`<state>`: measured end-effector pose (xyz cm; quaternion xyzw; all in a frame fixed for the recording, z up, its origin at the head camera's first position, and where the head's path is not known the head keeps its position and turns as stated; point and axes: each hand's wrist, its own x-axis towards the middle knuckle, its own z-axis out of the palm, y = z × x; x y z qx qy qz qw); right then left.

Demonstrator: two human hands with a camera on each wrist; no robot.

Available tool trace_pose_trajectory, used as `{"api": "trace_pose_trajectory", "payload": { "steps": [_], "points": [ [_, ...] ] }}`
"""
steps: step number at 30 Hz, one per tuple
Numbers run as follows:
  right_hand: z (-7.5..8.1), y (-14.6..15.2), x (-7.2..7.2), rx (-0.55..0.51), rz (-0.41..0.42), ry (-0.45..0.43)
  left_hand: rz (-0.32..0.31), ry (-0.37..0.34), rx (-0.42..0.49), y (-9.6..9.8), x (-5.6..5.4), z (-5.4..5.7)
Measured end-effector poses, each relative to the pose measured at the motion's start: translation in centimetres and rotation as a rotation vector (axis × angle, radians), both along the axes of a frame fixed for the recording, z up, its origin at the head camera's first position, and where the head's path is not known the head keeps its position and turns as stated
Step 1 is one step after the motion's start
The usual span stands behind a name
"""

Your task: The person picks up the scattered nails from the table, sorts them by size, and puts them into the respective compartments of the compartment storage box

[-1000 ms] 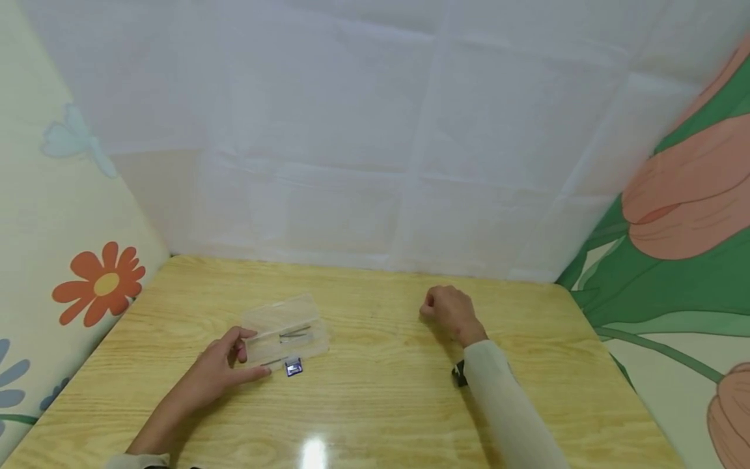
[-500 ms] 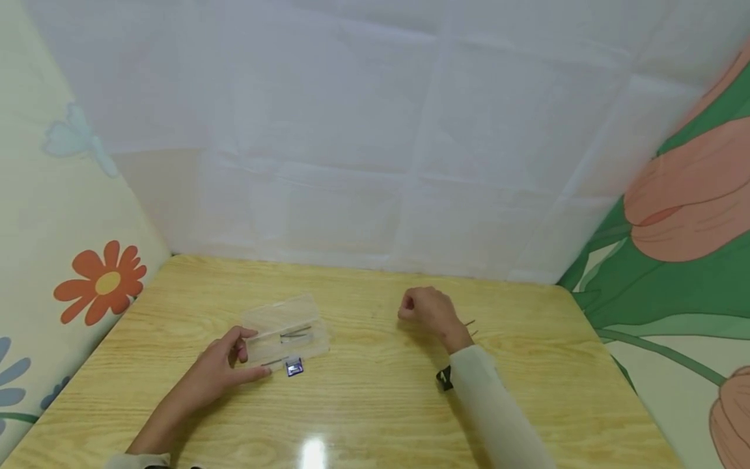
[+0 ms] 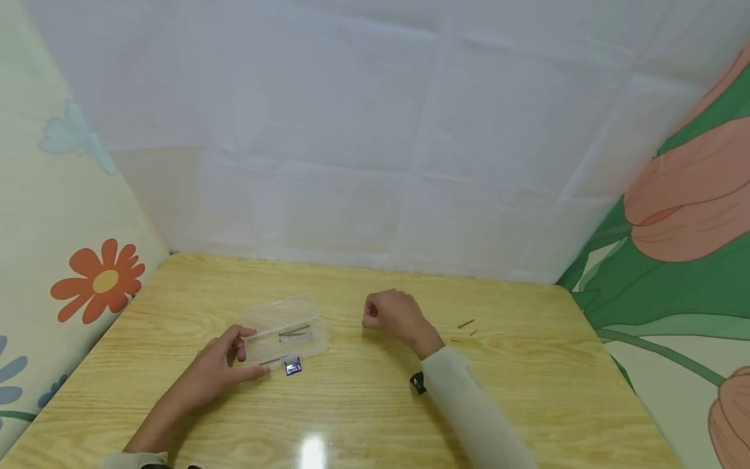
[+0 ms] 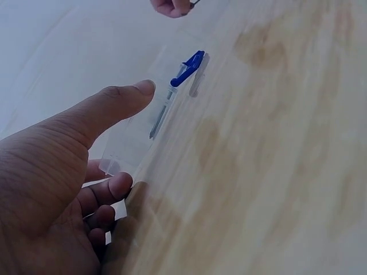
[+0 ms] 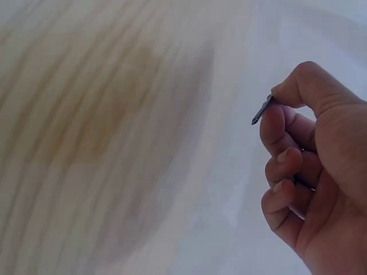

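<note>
A clear plastic box (image 3: 281, 311) lies with its lid open on the left of the table, several dark nails (image 3: 294, 330) inside. A blue latch (image 3: 293, 366) sticks out from its front edge, also plain in the left wrist view. My left hand (image 3: 217, 368) holds the box's left end, thumb along the front and the other fingers curled at the corner. To the right of the box, my right hand (image 3: 395, 319) is raised over the table. In the right wrist view it pinches a short dark nail (image 5: 262, 110) between thumb and index finger, point outward.
Several loose nails (image 3: 466, 323) lie on the wooden table (image 3: 363, 404) at the right, behind my right wrist. White sheeting (image 3: 328, 130) hangs along the table's back edge. Flower-patterned panels (image 3: 105, 283) stand at both sides.
My right hand has moved left across the table toward the box, uncovering the loose nails at the right. The left hand and box have stayed in place.
</note>
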<state>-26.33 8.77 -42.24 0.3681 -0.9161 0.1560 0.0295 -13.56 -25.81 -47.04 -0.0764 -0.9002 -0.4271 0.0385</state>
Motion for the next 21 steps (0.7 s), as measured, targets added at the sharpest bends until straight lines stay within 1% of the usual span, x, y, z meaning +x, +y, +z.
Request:
{"api": "trace_pose_trajectory", "payload": {
  "steps": [8, 17, 21],
  "points": [
    [-0.1, -2.8, 0.6, 0.051, 0.055, 0.001, 0.001, 0.011, 0.0, 0.0, -0.1, -0.1],
    [0.3, -5.4, 1.3, 0.064, 0.127, 0.044, -0.006, 0.015, 0.013, -0.2, -0.2, -0.2],
    [0.5, -6.7, 1.7, 0.08, 0.146, 0.027, -0.012, 0.008, 0.022, -0.2, -0.1, -0.4]
  ]
}}
